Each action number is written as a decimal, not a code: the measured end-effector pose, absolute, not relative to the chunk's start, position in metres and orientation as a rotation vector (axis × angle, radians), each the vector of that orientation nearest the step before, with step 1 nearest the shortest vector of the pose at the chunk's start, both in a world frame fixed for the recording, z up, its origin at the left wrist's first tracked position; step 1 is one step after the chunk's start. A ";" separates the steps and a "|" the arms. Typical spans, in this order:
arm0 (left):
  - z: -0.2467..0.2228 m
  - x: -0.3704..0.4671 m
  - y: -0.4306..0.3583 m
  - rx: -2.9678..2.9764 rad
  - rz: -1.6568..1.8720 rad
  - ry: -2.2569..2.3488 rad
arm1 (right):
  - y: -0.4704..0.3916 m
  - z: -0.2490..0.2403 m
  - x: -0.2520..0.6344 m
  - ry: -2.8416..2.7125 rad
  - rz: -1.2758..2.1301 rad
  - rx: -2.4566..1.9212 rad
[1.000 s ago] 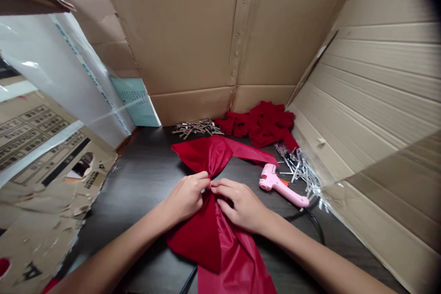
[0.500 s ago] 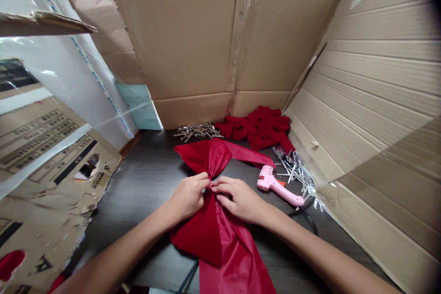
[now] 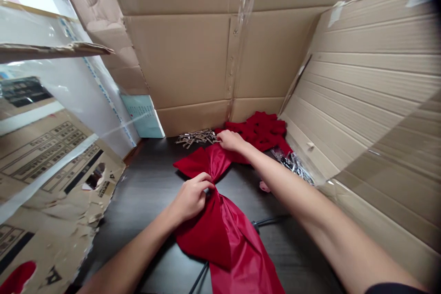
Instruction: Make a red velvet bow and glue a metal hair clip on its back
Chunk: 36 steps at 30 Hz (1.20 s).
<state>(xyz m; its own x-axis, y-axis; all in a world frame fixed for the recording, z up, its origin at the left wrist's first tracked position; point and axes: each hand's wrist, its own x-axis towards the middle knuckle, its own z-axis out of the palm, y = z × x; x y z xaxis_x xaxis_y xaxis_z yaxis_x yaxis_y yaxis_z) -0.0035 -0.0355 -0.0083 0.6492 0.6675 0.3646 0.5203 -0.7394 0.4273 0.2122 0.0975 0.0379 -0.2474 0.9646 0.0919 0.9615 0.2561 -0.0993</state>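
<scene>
A large red fabric bow (image 3: 203,234) lies on the dark table (image 3: 148,183), pinched narrow at its middle, with a shiny red tail hanging toward the near edge. My left hand (image 3: 195,194) is closed on the bow at that narrow middle. Beyond the bow, my right hand (image 3: 230,141) reaches the right end of a pile of metal clips (image 3: 196,137), beside a heap of red fabric pieces (image 3: 262,128). Its fingers are bent together at the clips; whether they hold one is too small to tell.
Cardboard walls (image 3: 182,59) stand behind and to the right. A pink glue gun (image 3: 264,187) is mostly hidden under my right forearm. Silvery strips (image 3: 298,166) lie at the right, a light blue booklet (image 3: 144,116) at the back left. Black cable (image 3: 272,220) crosses the table.
My right hand has left the bow's middle and moved forward to the clips and red pieces. My left hand stays on the bow. The view has shifted slightly.
</scene>
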 end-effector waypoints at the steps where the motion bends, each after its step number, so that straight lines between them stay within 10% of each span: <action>1: -0.008 -0.005 -0.035 2.604 0.715 0.959 | 0.104 0.034 0.210 -2.377 0.029 -1.870; 36: 0.000 0.008 -0.041 2.895 0.202 1.179 | 0.021 0.066 0.225 -2.224 -0.106 -1.494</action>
<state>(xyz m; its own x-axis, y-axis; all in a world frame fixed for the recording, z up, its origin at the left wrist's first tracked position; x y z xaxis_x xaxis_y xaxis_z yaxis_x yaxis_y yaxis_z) 0.0081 -0.0415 -0.0005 0.7083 0.6964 0.1160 0.6952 -0.7166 0.0571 0.2245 0.0212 0.0661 -0.3075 0.8587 0.4100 0.8938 0.4085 -0.1851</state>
